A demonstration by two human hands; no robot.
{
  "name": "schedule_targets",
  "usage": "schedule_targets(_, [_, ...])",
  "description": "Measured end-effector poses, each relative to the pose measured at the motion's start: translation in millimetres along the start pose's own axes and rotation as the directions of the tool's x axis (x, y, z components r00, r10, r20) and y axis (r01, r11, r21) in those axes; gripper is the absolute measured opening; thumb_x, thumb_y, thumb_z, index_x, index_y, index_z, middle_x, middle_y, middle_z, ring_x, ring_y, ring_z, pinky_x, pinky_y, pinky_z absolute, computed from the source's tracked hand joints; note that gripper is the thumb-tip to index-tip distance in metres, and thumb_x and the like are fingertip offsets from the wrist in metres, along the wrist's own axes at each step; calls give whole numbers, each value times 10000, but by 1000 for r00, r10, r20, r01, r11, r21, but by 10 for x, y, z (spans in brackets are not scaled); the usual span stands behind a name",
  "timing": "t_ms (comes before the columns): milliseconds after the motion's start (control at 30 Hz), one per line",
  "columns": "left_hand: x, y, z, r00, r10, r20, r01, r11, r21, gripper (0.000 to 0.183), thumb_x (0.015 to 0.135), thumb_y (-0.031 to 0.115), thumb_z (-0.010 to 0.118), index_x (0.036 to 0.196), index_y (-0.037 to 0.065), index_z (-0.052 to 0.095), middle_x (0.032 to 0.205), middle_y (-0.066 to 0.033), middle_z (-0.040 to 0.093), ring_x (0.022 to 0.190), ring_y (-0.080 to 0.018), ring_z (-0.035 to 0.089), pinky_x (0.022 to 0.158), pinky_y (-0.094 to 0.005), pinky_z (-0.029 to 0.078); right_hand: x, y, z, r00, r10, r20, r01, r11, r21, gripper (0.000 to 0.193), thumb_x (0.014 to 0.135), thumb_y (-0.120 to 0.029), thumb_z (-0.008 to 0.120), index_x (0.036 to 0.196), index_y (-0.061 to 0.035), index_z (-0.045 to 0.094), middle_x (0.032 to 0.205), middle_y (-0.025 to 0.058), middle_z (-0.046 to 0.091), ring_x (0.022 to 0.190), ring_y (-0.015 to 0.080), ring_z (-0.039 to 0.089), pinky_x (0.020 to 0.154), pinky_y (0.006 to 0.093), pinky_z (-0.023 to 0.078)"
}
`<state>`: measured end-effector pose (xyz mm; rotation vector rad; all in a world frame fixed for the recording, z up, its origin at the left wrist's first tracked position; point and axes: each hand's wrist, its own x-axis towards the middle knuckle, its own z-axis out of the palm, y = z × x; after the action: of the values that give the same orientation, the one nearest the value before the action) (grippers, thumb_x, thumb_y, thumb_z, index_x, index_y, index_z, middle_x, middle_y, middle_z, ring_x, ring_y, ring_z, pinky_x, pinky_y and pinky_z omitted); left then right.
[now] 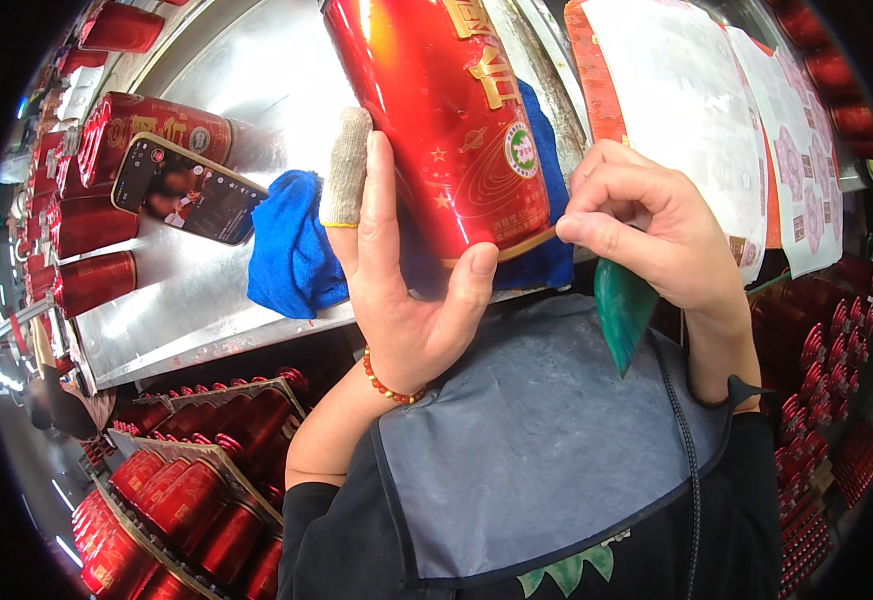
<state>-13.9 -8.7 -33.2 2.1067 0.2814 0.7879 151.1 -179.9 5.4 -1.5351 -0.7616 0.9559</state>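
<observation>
A large glossy red bottle [446,130] with gold lettering and a round green-and-white mark lies tilted over a blue cloth [296,245]. My left hand [396,280] rests its stretched fingers along the bottle's left side, with the thumb spread near its base. One finger wears a knitted finger sleeve [349,165]. My right hand [646,215] is closed, thumb and forefinger pinched beside the bottle's lower right edge. A flat green pointed scraper [623,315] sticks out below that hand, held within it; its upper part is hidden.
A lit phone [186,190] leans against a red bottle [161,130] on the metal table [146,325]. White label sheets [671,100] lie at the right. Crates of red bottles [181,500] stand lower left; more stacked red containers [826,390] are at the right.
</observation>
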Motion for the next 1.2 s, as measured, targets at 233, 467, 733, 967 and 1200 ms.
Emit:
schedule_targets(233, [9, -6, -5, 1000, 9, 6, -9, 1000, -9, 928, 865, 223, 802, 1566, -101, 288, 1612, -267, 314, 1496, -377, 297, 1226, -422, 238, -8, -25, 10, 1000, 5, 2, -5, 1000, -10, 67, 922, -8, 709, 871, 22, 680, 959, 38, 561, 807, 73, 545, 695, 209, 435])
schedule_targets(467, [20, 16, 46, 999, 17, -39, -16, 1000, 15, 957, 826, 210, 835, 1562, -91, 302, 1601, -261, 331, 1482, -379, 318, 1220, -432, 243, -33, -11, 21, 994, -93, -50, 95, 995, 39, 130, 932, -79, 760, 867, 7, 688, 883, -6, 567, 717, 31, 518, 623, 203, 387])
schedule_targets(733, [19, 8, 36, 1000, 11, -19, -10, 1000, 20, 982, 839, 243, 836, 1572, -82, 269, 1604, -246, 314, 1477, -371, 330, 1214, -436, 260, 7, 15, 16, 1000, 7, -17, -7, 1000, 9, 60, 925, -2, 707, 882, 23, 675, 958, 34, 575, 794, 67, 557, 681, 210, 439])
schedule_targets(967, [59, 109, -30, 990, 118, 71, -132, 959, 251, 1281, 686, 440, 951, 1595, -67, 203, 1636, -193, 272, 1442, -330, 400, 1182, -424, 351, 30, 74, 22, 1000, -6, 2, 6, 999, -51, 82, 938, -36, 725, 890, 19, 686, 954, 30, 566, 790, 66, 565, 680, 212, 443])
schedule_targets(1200, [91, 48, -23, 994, 110, 17, -110, 958, 263, 1238, 642, 436, 954, 1564, -79, 306, 1556, -248, 406, 1383, -379, 464, 1116, -409, 423, 56, 65, -7, 1000, 9, 18, -8, 998, -60, 86, 926, -42, 741, 883, 11, 689, 955, 26, 565, 792, 65, 562, 684, 216, 445])
